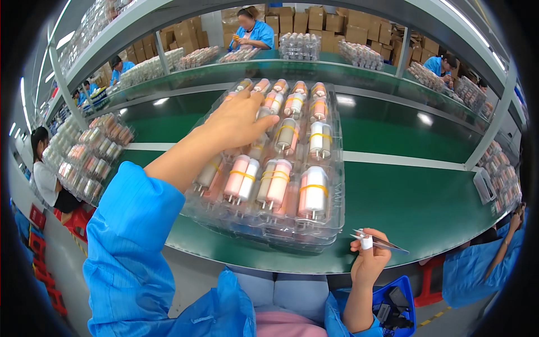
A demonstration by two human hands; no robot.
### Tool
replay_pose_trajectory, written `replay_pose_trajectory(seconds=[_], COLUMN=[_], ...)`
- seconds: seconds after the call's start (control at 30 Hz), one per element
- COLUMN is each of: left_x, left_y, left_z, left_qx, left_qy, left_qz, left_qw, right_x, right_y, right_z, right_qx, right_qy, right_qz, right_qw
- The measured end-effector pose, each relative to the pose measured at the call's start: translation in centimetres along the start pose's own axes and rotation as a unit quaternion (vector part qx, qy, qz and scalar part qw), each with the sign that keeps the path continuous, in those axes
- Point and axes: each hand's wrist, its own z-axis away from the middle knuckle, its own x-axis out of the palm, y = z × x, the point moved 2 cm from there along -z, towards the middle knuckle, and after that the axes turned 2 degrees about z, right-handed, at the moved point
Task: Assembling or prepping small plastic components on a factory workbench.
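A stack of clear plastic trays (269,230) lies before me, its top holding rows of pink, white and grey cylinders. They are bundled with yellow rubber bands, thin metal pins sticking out of their near ends; one such bundle (313,191) sits at the near right corner. My left hand (238,121) reaches over the tray's left side, thumb spread away from stretched fingers. It hides some bundles beneath, and I see nothing held in it. Near the table's front edge, my right hand (370,261) grips metal tweezers (387,245). A white wrap (366,242) covers part of one finger.
The green table (404,196) has a pale strip across it. More filled trays are stacked at left (92,157) and right (499,174). A blue bin (407,295) with dark items stands low at right. Co-workers in blue, one (261,36) across the line, sit around.
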Motion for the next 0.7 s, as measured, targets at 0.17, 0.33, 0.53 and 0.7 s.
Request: replay_pose_trajectory(seconds=[0.17,0.33,0.53,0.7], left_x=[0.2,2.0,-1.8,-6.4], left_y=[1.1,2.7,4.7,3.2], left_z=[-0.8,0.5,0.7,5.0], left_qx=[-0.002,0.162,0.082,0.1], left_qy=[-0.021,0.031,-0.039,0.174], left_qz=[-0.014,-0.015,0.29,0.498], left_qw=[1.0,0.986,0.953,0.844], right_x=[0.1,0.4,-0.7,-0.6], right_y=[-0.3,-0.3,0.6,0.3], right_z=[-0.1,-0.1,0.1,0.6], right_qx=[0.025,0.04,-0.008,-0.075], right_qy=[-0.014,-0.034,-0.031,-0.004], right_qz=[-0.024,-0.009,0.018,0.008], right_qw=[0.999,0.999,0.999,0.997])
